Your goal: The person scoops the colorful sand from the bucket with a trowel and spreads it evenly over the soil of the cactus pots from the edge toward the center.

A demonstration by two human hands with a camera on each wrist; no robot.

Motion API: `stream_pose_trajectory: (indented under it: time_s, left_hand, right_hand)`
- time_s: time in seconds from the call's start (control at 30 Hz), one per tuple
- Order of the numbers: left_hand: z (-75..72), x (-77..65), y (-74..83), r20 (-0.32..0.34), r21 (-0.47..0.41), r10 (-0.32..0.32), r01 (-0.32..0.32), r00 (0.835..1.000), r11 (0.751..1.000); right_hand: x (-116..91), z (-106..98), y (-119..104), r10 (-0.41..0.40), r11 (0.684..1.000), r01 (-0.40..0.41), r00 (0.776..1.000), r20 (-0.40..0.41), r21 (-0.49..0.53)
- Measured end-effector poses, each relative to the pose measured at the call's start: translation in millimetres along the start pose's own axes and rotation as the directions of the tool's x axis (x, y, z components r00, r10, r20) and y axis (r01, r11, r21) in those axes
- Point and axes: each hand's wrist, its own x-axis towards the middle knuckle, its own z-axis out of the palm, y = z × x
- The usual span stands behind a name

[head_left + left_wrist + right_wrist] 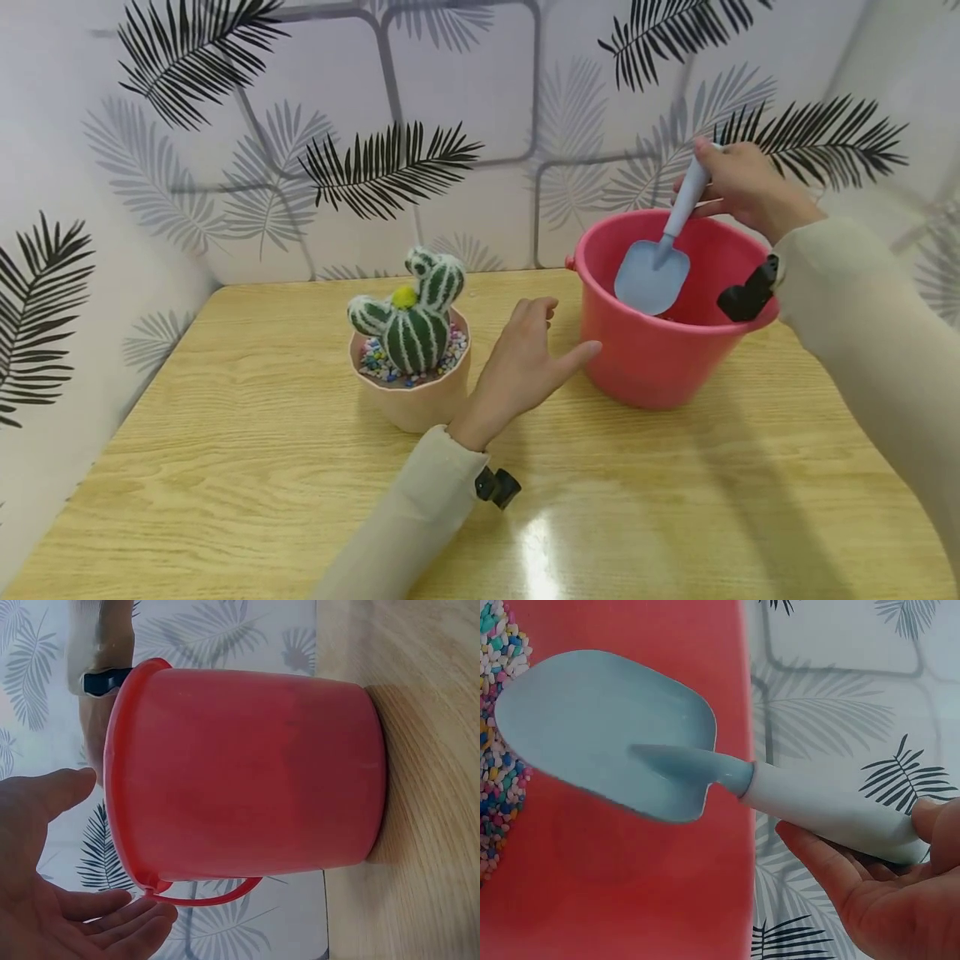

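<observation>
A light blue trowel [649, 273] with a pale handle is held by my right hand [742, 185], its thumb near the top end of the handle and the fingers underneath. The blade dips past the rim of a red bucket [637, 367], and the right wrist view shows it over multicoloured pebbles [501, 769] inside. My left hand [519, 367] hovers beside the bucket's left side, thumb apart and fingers loosely bent, holding nothing. In the left wrist view its fingertips are right at the rim, by the end of the bucket's handle [217, 900].
A knitted green cactus [415, 337] with a yellow bloom stands in a beige pot [420, 408] filled with small pebbles, left of my left hand. Everything rests on a wood-grain table [225, 467]. A leaf-patterned wall [480, 100] rises behind the table.
</observation>
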Motion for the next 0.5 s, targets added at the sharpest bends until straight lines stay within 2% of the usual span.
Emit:
stream_pose_trajectory:
  time_s: [0.23, 0.33, 0.47, 0.5]
  left_hand:
    - [5.3, 15.5, 0.6, 0.004, -0.058, 0.014, -0.013, 1.0, 0.998]
    - [7.4, 20.6, 2.6, 0.008, -0.087, 0.014, -0.013, 1.0, 0.996]
    - [9.6, 26.0, 6.0, -0.008, -0.113, 0.028, -0.029, 1.0, 0.993]
    - [10.2, 27.4, 6.7, -0.015, -0.118, 0.033, -0.035, 0.999, 0.992]
  right_hand:
    - [36, -4, 25, 0.0, 0.997, -0.002, 1.0, -0.025, -0.077]
    - [35, 0, 28, -0.019, 0.995, 0.018, 1.0, -0.011, -0.098]
    - [21, 11, 24, -0.066, 0.988, 0.066, 0.998, 0.008, -0.138]
    - [17, 14, 23, -0.063, 0.987, 0.061, 0.998, -0.011, -0.149]
